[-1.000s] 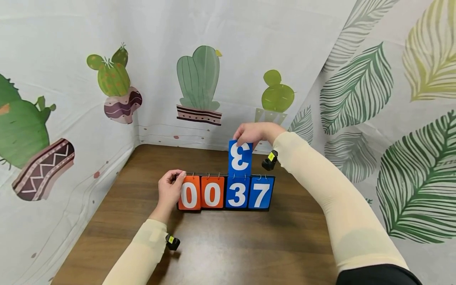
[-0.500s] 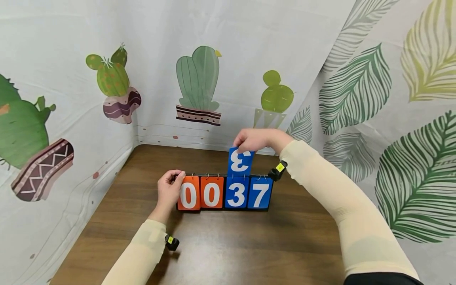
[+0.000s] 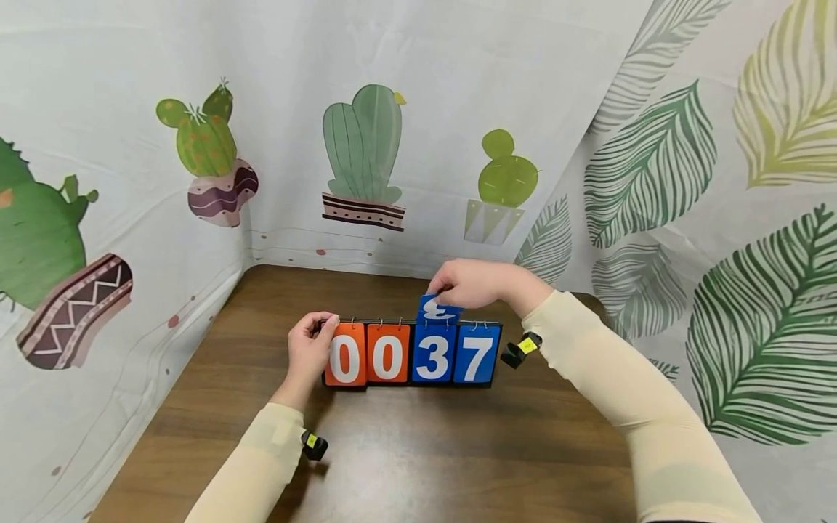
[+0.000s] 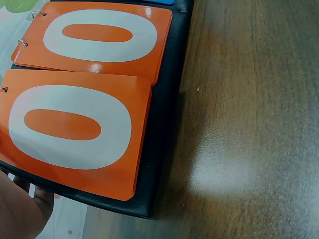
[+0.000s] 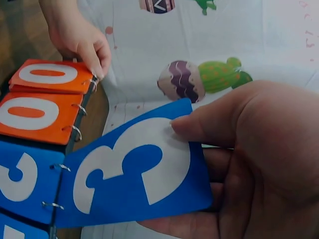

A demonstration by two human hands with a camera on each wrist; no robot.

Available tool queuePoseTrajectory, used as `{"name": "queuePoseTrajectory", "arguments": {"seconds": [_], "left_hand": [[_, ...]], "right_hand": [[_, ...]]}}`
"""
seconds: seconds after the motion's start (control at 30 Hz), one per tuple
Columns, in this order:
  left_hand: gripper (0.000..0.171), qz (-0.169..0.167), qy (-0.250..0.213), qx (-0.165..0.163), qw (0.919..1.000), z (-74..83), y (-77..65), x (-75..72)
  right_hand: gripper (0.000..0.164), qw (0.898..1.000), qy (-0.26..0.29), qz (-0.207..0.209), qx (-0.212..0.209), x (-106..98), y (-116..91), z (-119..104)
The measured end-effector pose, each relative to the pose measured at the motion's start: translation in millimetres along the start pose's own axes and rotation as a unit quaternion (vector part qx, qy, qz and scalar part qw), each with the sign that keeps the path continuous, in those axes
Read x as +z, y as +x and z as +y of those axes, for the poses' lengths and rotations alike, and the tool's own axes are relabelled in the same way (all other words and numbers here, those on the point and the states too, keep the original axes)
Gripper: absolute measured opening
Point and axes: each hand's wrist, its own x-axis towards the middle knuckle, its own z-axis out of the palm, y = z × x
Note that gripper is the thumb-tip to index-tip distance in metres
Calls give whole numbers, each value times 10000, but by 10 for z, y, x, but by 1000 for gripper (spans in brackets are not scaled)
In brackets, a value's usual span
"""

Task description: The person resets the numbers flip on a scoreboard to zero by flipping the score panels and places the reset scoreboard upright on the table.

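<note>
A flip scoreboard (image 3: 411, 356) stands on the table, showing orange 0 and 0 cards and blue 3 and 7 cards. My left hand (image 3: 310, 349) grips its upper left corner, thumb in front at the first orange card (image 4: 72, 127) and fingers behind the black backing. Above the third column, my right hand (image 3: 476, 283) pinches a raised blue card (image 5: 134, 164) between thumb and fingers. That card bears an upside-down 3 in the head view and stays threaded on its metal rings (image 5: 61, 168). It leans backward over the board's top edge.
The brown wooden table (image 3: 405, 457) extends in front of and around the board. A white cloth backdrop (image 3: 281, 145) printed with cacti hangs close behind, and a leaf-printed cloth (image 3: 654, 181) hangs to the right.
My right hand has moved down and slightly right, tilting the raised blue card farther back behind the scoreboard. My left hand has stayed at the board's corner.
</note>
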Motion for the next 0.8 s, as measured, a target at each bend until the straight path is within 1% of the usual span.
{"name": "queuePoseTrajectory", "arguments": {"seconds": [0.07,0.17,0.3,0.5,0.63,0.8], "left_hand": [[20,-10,25,-9,10000,-1,3,1],[22,-12,15,48,10000,-141,55,7],[22,37,23,178,9998,-343,125,20],[21,61,-53,192,9998,-337,126,28],[22,65,-108,156,9998,-325,125,28],[20,76,-129,122,9998,-338,119,20]], "right_hand": [[27,9999,-94,98,7,55,-38,-28],[27,9989,-287,369,46,159,-95,-75],[27,9966,-350,743,83,337,-171,-142],[32,9926,-364,1131,243,620,-277,-213],[35,9891,-483,1338,376,769,-326,-244],[35,9849,-556,1612,282,952,-374,-274]]}}
